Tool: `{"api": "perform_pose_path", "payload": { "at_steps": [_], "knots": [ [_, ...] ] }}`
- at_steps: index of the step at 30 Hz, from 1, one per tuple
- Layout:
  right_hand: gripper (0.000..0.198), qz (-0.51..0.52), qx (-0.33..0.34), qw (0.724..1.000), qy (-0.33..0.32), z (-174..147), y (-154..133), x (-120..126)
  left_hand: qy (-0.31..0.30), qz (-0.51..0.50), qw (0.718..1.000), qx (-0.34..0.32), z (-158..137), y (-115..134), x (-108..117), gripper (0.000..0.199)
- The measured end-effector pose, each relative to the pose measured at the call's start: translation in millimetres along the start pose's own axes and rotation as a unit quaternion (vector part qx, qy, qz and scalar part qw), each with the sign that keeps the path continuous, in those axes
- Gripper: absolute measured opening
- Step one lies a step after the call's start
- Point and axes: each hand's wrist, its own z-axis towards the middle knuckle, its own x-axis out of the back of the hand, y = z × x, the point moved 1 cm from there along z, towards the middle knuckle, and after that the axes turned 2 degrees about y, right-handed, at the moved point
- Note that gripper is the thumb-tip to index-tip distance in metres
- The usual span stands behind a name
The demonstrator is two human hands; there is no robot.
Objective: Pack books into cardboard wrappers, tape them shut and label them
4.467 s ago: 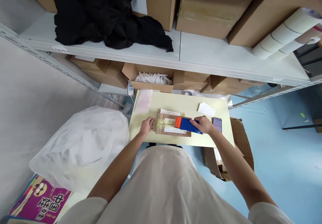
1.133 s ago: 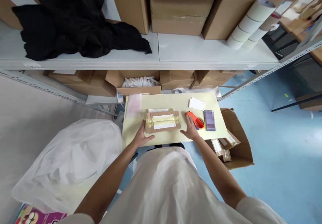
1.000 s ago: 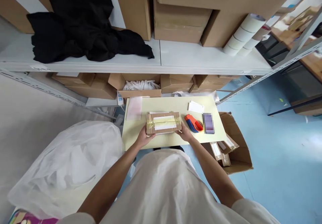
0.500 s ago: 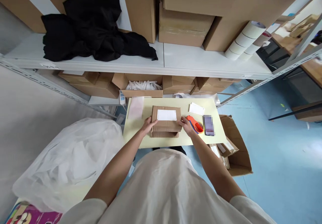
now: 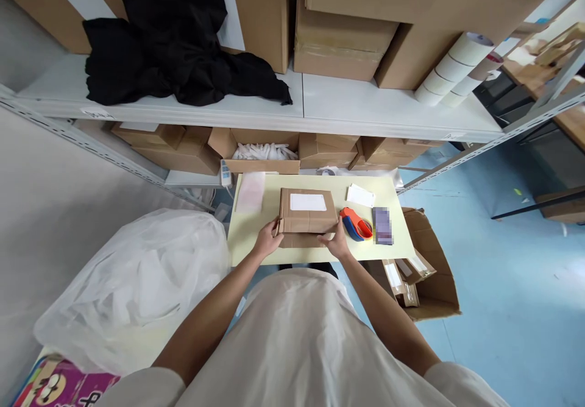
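A small brown cardboard box [image 5: 304, 219] with a white label [image 5: 308, 202] on top sits on the pale yellow table [image 5: 247, 236]. Its front flap [image 5: 301, 240] sticks out toward me. My left hand [image 5: 267, 239] grips the front left corner, fingers partly hidden along the side. At the front right corner, my right hand [image 5: 337, 241] holds the box, its thumb reaching inward over the flap. Close by on the right lies an orange and blue tape dispenser [image 5: 356, 224]. Beyond it are a phone [image 5: 382, 225] with a blurred screen and white paper slips [image 5: 361, 195].
A shelf [image 5: 256, 111] with large cartons and black cloth [image 5: 183, 47] rises behind the table. Tape rolls [image 5: 452, 69] stand on its right. An open carton [image 5: 434, 273] holding small boxes is at right; a white plastic bag [image 5: 137, 273] bulges at left.
Both hands have slid toward the box's front corners, and my right thumb has moved onto the flap area. The box's front edge looks raised or tilted slightly. The view has shifted a little.
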Motion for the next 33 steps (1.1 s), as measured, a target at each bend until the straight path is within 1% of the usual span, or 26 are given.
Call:
{"api": "perform_pose_path", "payload": {
  "at_steps": [2, 4, 5, 7, 8, 11, 12, 13, 14, 15, 16, 17, 18, 19, 20, 21, 23, 25, 26, 27, 28, 31, 33],
  "knots": [
    [0.107, -0.041, -0.001, 0.999, 0.001, 1, -16, 12, -0.003, 0.005, 1.000, 0.018, 2, 14, 12, 0.043],
    [0.099, -0.112, -0.010, 0.994, -0.006, 4, -30, 26, -0.007, 0.006, 0.999, 0.054, 7, 25, 22, 0.030],
    [0.092, -0.151, -0.016, 0.988, -0.008, 5, -35, 33, -0.011, 0.003, 0.998, 0.066, 11, 28, 26, 0.026],
    [0.076, -0.212, -0.023, 0.977, -0.011, 8, -42, 44, -0.024, -0.011, 0.997, 0.073, 19, 30, 31, 0.024],
    [0.068, -0.226, -0.022, 0.974, -0.013, 9, -43, 49, -0.030, -0.017, 0.997, 0.075, 24, 29, 33, 0.024],
    [0.053, -0.202, 0.001, 0.979, -0.013, 15, -36, 56, -0.018, -0.020, 0.996, 0.081, 34, 21, 37, 0.029],
    [0.051, -0.184, 0.013, 0.983, -0.008, 16, -31, 57, -0.001, -0.013, 0.996, 0.084, 35, 18, 38, 0.033],
    [0.050, -0.170, 0.027, 0.985, 0.001, 17, -26, 57, 0.029, 0.004, 0.996, 0.080, 35, 17, 38, 0.038],
    [0.050, -0.165, 0.045, 0.985, 0.016, 18, -21, 56, 0.070, 0.033, 0.995, 0.066, 33, 17, 38, 0.044],
    [0.048, -0.174, 0.068, 0.982, 0.038, 18, -18, 55, 0.116, 0.075, 0.990, 0.040, 30, 18, 38, 0.049],
    [0.045, -0.195, 0.094, 0.974, 0.066, 17, -15, 54, 0.155, 0.125, 0.980, 0.003, 26, 21, 38, 0.049],
    [0.040, -0.224, 0.122, 0.963, 0.092, 15, -14, 53, 0.176, 0.179, 0.967, -0.041, 21, 25, 37, 0.043],
    [0.033, -0.255, 0.151, 0.949, 0.106, 13, -14, 52, 0.172, 0.228, 0.954, -0.087, 17, 29, 35, 0.033],
    [0.028, -0.285, 0.182, 0.936, 0.101, 10, -15, 52, 0.144, 0.266, 0.945, -0.126, 12, 33, 34, 0.022],
    [0.026, -0.309, 0.214, 0.924, 0.074, 8, -17, 51, 0.108, 0.292, 0.938, -0.153, 7, 36, 32, 0.016],
    [0.027, -0.327, 0.245, 0.912, 0.032, 5, -20, 51, 0.076, 0.308, 0.933, -0.168, 2, 38, 31, 0.016],
    [0.027, -0.345, 0.291, 0.891, -0.055, 1, -26, 52, 0.042, 0.316, 0.931, -0.176, -6, 40, 29, 0.021],
    [0.024, -0.361, 0.296, 0.878, -0.107, 1, -30, 57, 0.027, 0.308, 0.936, -0.168, -13, 39, 28, 0.036],
    [0.025, -0.371, 0.287, 0.875, -0.123, 3, -32, 60, 0.018, 0.303, 0.939, -0.163, -15, 37, 27, 0.046],
    [0.033, -0.381, 0.274, 0.872, -0.138, 5, -33, 62, 0.007, 0.298, 0.941, -0.159, -17, 35, 26, 0.058],
    [0.046, -0.389, 0.260, 0.870, -0.152, 9, -33, 65, -0.002, 0.294, 0.944, -0.153, -18, 32, 25, 0.069],
    [0.103, -0.394, 0.211, 0.874, -0.189, 22, -30, 69, -0.025, 0.273, 0.952, -0.137, -18, 23, 20, 0.093],
    [0.129, -0.374, 0.177, 0.886, -0.212, 31, -25, 68, -0.037, 0.244, 0.960, -0.130, -17, 15, 15, 0.102]
  ]
}}
